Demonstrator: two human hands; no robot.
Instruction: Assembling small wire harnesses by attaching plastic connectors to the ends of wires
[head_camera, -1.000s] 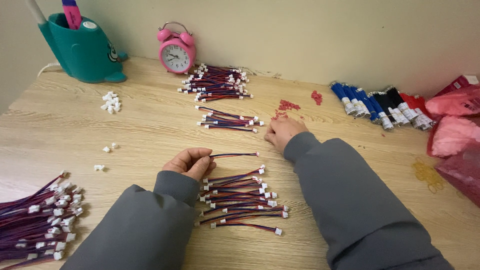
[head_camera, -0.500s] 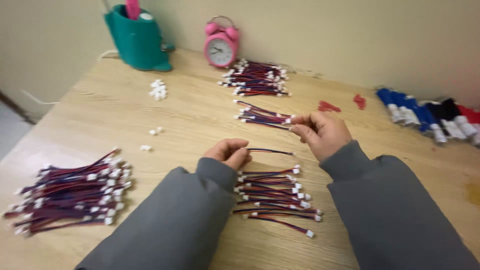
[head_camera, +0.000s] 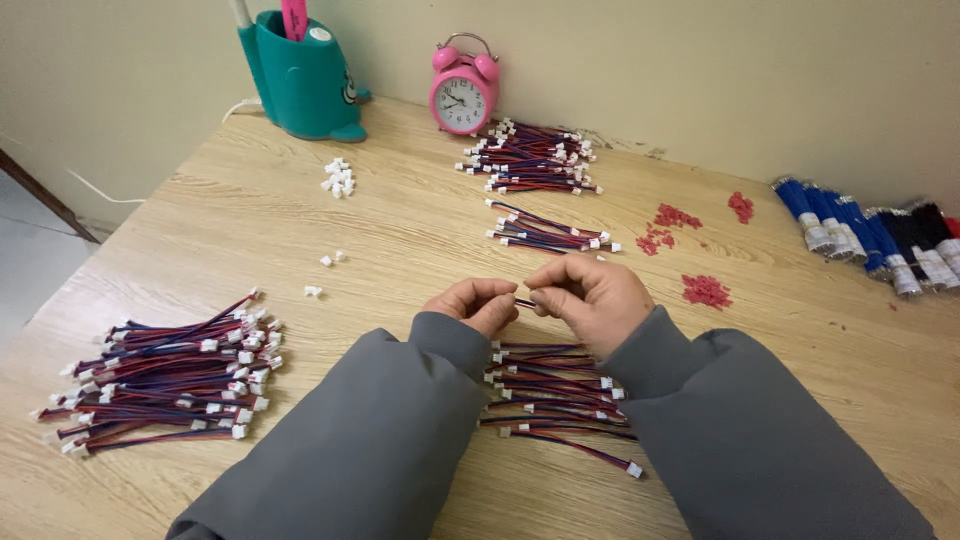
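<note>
Wire lead: a short red-and-blue wire lead (head_camera: 524, 302) is held between both hands at the middle of the frame, mostly hidden by fingers.
Left hand: left hand (head_camera: 474, 303) has fingers curled, pinching one end.
Right hand: right hand (head_camera: 590, 296) has fingertips pressed together on the other end.
Head view, surroundings: loose leads (head_camera: 555, 395) lie just below the hands; a bigger bundle (head_camera: 165, 375) sits lower left.
Doing it well: I'd judge a grip close to the connector, with the lead kept taut, works best.

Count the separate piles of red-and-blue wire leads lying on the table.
4: a large pile at left, one between the sleeves, a big one by the pink clock, a small one below it. Sleeves may hide more.
</note>
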